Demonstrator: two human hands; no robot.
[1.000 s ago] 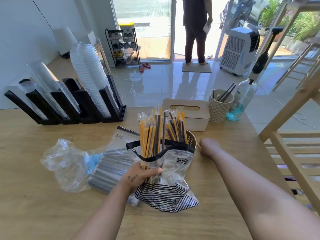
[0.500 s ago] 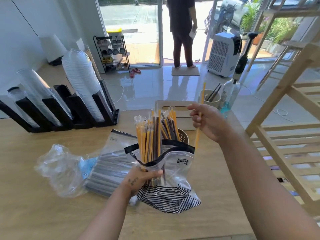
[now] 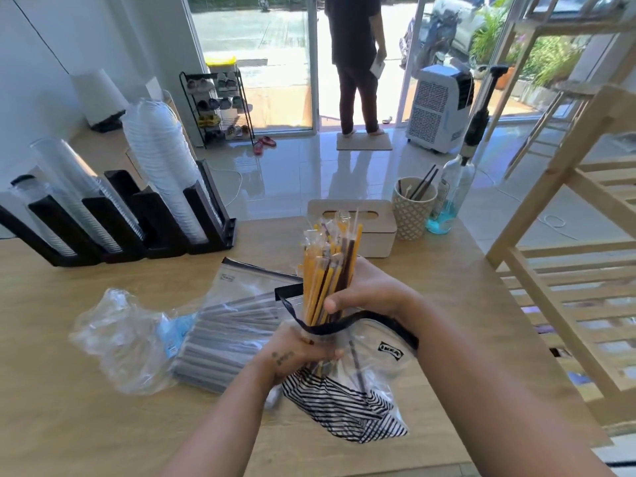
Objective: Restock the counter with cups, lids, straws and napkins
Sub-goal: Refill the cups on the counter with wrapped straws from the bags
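left hand (image 3: 303,352) grip: holds bag (image 3: 378,366) round straws (image 3: 330,266) | right hand (image 3: 364,290) grip: holds straws above bag mouth | bag: upright, middle of bench (image 3: 103,425), toward near edge

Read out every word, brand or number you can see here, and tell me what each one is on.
"IKEA": black logo on the striped zip bag.
Small logo on the second zip bag: too blurred to read.
Blue label on the clear plastic wrap: blurred.
Label on the glass bottle: too small to read.
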